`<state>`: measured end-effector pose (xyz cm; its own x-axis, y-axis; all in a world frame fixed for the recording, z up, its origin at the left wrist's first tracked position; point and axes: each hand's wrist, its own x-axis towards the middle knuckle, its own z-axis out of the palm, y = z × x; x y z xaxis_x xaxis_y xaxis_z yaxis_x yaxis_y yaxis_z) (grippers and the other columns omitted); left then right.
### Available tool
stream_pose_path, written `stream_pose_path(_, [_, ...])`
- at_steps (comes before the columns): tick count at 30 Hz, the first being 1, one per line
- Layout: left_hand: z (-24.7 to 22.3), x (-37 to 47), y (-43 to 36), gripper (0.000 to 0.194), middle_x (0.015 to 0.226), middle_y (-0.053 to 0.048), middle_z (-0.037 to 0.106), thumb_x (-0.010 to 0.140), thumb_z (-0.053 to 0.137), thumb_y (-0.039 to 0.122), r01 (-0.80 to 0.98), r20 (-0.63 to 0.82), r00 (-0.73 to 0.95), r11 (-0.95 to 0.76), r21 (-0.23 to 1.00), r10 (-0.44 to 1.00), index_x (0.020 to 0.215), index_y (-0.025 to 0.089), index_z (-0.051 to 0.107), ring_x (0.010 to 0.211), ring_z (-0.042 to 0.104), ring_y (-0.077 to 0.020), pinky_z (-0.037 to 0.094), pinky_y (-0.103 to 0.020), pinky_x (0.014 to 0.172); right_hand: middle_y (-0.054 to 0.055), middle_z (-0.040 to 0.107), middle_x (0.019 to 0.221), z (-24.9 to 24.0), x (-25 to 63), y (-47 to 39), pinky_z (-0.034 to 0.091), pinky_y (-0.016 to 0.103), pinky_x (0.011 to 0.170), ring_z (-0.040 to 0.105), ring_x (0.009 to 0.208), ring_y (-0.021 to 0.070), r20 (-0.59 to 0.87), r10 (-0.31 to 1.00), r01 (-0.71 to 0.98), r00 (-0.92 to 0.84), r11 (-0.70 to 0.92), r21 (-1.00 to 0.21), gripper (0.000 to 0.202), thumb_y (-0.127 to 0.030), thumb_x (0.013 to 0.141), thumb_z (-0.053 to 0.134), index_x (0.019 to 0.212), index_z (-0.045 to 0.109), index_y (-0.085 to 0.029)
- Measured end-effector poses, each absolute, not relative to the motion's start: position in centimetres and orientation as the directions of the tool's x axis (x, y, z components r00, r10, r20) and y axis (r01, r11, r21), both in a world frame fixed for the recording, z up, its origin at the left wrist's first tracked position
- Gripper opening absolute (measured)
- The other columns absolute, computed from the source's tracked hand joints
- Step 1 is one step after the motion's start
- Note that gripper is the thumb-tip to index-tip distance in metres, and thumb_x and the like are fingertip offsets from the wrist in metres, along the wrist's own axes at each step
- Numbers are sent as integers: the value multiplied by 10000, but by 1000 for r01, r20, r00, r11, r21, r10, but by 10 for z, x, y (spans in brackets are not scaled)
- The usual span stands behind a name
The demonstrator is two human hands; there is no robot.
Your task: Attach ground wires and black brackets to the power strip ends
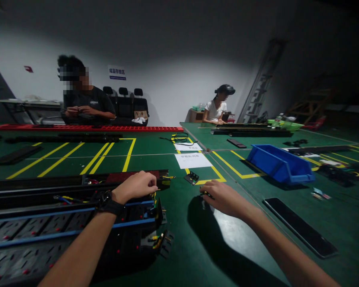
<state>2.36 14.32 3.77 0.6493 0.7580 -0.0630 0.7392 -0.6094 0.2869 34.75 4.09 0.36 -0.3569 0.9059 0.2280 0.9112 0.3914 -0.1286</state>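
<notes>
My left hand (139,185), with a dark watch on its wrist, is over the right end of the black rails (131,235), its fingers curled; what they hold, if anything, is hidden. Yellow connectors and black end brackets (166,243) stick out at the rail ends, near and below this hand. To the right, my right hand (214,193) is above the green table (182,223), fingers bent together around something small and dark that I cannot make out. A small black bracket (192,177) lies on the table between the hands, farther back.
A blue bin (279,165) and a black phone-like slab (299,226) are at the right. White paper sheets (194,160) and yellow tape lines are mid-table. Behind them lies a long red rail (92,128). Two people (88,101) are across the table.
</notes>
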Motion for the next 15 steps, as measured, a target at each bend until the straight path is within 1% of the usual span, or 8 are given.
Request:
stream_pose_path(3, [37, 23, 143, 230, 922, -84, 789, 917, 616, 362, 744, -57, 642, -604, 285, 764, 892, 206, 782, 792, 679, -209, 374, -309, 663, 112, 777, 1089, -13, 356, 27, 583, 446, 888, 718, 1022, 294, 251, 900, 899, -356, 403, -169, 270, -157, 970, 577, 1088, 800, -254])
stream_pose_path(5, [36, 22, 142, 228, 927, -78, 790, 918, 614, 363, 747, -55, 639, -601, 285, 768, 896, 210, 781, 796, 683, -208, 375, -308, 664, 121, 762, 1184, -21, 355, 21, 592, 489, 928, 707, 1082, 317, 291, 900, 901, -326, 389, -194, 288, -193, 976, 583, 1164, 790, -266])
stream_pose_path(7, [36, 22, 142, 229, 924, -71, 788, 920, 611, 367, 749, -55, 637, -599, 283, 769, 897, 213, 779, 793, 682, -206, 372, -307, 660, 128, 743, 1249, -26, 353, 18, 596, 520, 949, 699, 1115, 331, 291, 905, 901, -310, 377, -214, 322, -239, 984, 591, 1250, 769, -275])
stream_pose_path(12, [35, 23, 143, 235, 934, -71, 786, 923, 608, 380, 753, -62, 635, -599, 272, 770, 900, 217, 776, 793, 674, -209, 369, -316, 660, 116, 722, 1343, -27, 351, 14, 576, 567, 1011, 675, 1183, 352, 285, 918, 878, -277, 363, -313, 415, -328, 999, 613, 1407, 692, -331])
stream_pose_path(15, [34, 23, 144, 241, 945, -75, 785, 923, 604, 388, 751, -63, 639, -603, 269, 767, 910, 223, 779, 809, 674, -213, 382, -321, 679, 121, 714, 1369, -27, 348, 13, 557, 566, 1037, 658, 1208, 354, 269, 927, 860, -260, 349, -371, 479, -341, 1009, 603, 1486, 633, -311])
